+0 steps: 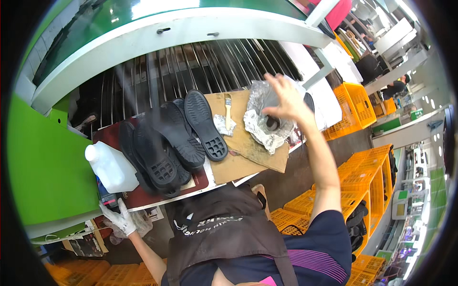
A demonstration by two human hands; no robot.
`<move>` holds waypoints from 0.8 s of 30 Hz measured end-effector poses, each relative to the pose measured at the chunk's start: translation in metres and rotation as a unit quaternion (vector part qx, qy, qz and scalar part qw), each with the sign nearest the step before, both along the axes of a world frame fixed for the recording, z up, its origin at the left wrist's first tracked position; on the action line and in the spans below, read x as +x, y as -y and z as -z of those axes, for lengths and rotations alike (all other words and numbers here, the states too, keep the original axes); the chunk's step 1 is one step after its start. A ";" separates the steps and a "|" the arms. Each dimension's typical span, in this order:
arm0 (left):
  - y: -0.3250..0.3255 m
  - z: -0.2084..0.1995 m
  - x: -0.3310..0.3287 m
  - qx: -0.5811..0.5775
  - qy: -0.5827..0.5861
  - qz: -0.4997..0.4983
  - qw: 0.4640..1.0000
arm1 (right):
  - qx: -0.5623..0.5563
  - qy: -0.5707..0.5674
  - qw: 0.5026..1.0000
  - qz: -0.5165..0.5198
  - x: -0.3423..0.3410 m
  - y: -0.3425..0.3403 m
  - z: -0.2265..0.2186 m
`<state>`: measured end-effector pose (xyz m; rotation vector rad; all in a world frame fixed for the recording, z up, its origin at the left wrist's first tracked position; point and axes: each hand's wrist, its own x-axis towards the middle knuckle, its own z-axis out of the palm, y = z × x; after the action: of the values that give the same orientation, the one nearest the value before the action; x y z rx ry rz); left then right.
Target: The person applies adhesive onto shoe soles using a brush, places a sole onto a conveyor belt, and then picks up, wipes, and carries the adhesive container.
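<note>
One bare right grip point(289, 102) spreads over crumpled clear plastic point(260, 134); white-gloved left grip point(122, 220), I can't tell; pale-handled brush point(228, 115) points bristles-away lengthwise.

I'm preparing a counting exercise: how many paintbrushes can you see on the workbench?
1. The paintbrush lies above the cardboard, between a black shoe sole and the crumpled plastic, its handle over a crumpled silvery sheet. Others might be hidden beneath the plastic.

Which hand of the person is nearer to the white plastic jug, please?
Left. The gloved left hand is just below the jug in the picture; the bare right hand is far to its right, by the crumpled plastic.
</note>
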<state>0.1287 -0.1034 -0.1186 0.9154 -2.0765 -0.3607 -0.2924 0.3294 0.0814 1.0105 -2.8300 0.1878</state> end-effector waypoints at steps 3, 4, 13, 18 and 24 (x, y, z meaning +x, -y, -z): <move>-0.001 -0.003 0.009 -0.047 0.072 -0.037 0.996 | 0.157 0.110 0.968 0.159 -0.043 -0.041 -0.011; -0.013 -0.012 0.009 -0.063 0.075 -0.046 0.994 | 0.162 0.137 0.962 0.172 -0.053 -0.053 -0.006; -0.168 -0.148 -0.074 0.180 -0.057 0.423 0.886 | 0.119 0.126 0.979 0.111 -0.066 -0.068 0.003; -0.253 -0.147 -0.208 0.076 0.040 0.636 0.767 | 0.061 0.117 0.984 0.121 -0.069 -0.088 0.014; -0.316 -0.085 -0.293 -0.026 0.233 0.580 0.780 | 0.062 0.143 0.978 0.139 -0.060 -0.091 -0.001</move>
<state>-0.1641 0.2122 -0.0333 -0.5210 -2.8958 -0.7382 -0.3527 0.4199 0.0823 0.6367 -3.2421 0.1376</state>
